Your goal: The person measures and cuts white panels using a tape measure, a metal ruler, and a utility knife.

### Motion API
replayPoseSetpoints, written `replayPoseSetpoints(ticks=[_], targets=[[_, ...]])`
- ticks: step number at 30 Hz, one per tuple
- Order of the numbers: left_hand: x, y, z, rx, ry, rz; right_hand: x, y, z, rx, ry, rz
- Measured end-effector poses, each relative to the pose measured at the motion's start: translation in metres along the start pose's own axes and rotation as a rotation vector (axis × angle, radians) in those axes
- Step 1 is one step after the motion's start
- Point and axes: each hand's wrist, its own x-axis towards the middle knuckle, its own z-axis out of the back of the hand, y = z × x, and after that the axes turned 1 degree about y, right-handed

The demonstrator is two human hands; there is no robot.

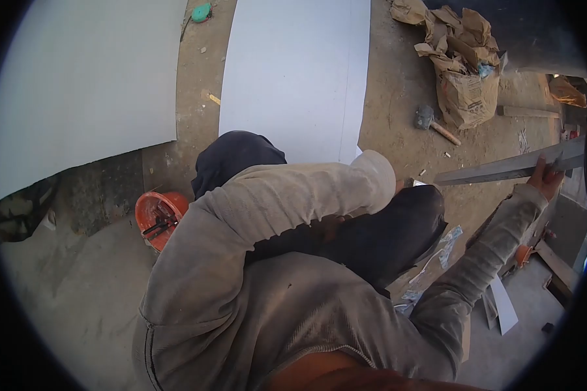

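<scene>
Grey bar [496, 172] | right grip [546, 177] holding it | left grip [398, 187]: can't tell | tip near knee [424, 199] | floor [486, 146] open toward mallet [426, 118]

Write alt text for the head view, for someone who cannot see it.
A right hand with a dusty grey sleeve grips a long, flat grey metal bar. A long white sheet lies ahead, with a wooden-handled mallet and crumpled brown paper bag to its right.

Long grey bar [486, 173] extending aslant at right, one end near dark-trousered knee [427, 205]; white sheet [293, 78] lying lengthwise on ground [394, 107].
</scene>
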Motion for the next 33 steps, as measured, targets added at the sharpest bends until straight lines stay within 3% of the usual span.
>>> replayPoseSetpoints(ticks=[1,3,4,6,8,9,10,13,16,20,26,29,33], targets=[[0.002,0.004,0.005,-0.010,-0.036,0.023,0.005,-0.016,0.011,-0.004,-0.023,-0.021],[-0.018,0.009,0.028,0.065,0.135,0.057,0.002,-0.045,0.035,0.050,0.168,-0.096],[-0.029,0.012,0.035,0.065,0.058,0.071,-0.009,-0.059,0.044,0.074,0.260,-0.119],[-0.057,0.034,0.038,-0.035,-0.197,0.064,-0.048,-0.075,0.059,0.028,0.377,-0.245],[-0.104,0.062,0.034,-0.285,-0.540,0.055,-0.093,-0.097,0.066,-0.026,0.478,-0.225],[-0.131,0.070,0.035,-0.346,-0.651,0.199,-0.115,-0.112,0.069,-0.047,0.517,-0.257],[-0.157,0.091,0.024,-0.370,-0.844,0.223,-0.140,-0.130,0.070,-0.066,0.560,-0.285],[-0.234,0.118,-0.025,-0.397,-1.068,0.550,-0.224,-0.215,0.066,-0.080,0.615,-0.362],[-0.247,0.153,-0.119,-1.096,-1.300,0.608,-0.303,-0.283,0.052,-0.028,0.719,-0.400],[-0.212,0.139,-0.204,-1.527,-1.287,0.862,-0.355,-0.309,0.023,0.069,0.779,-0.533],[-0.141,0.113,-0.261,-1.663,-1.171,1.083,-0.353,-0.278,-0.003,-0.187,0.863,-0.610],[-0.118,0.106,-0.272,-1.668,-1.146,1.125,-0.357,-0.274,-0.001,-0.045,0.794,-0.508],[-0.109,0.109,-0.284,-1.659,-1.139,1.150,-0.352,-0.272,0.019,-0.260,0.481,-0.515]])
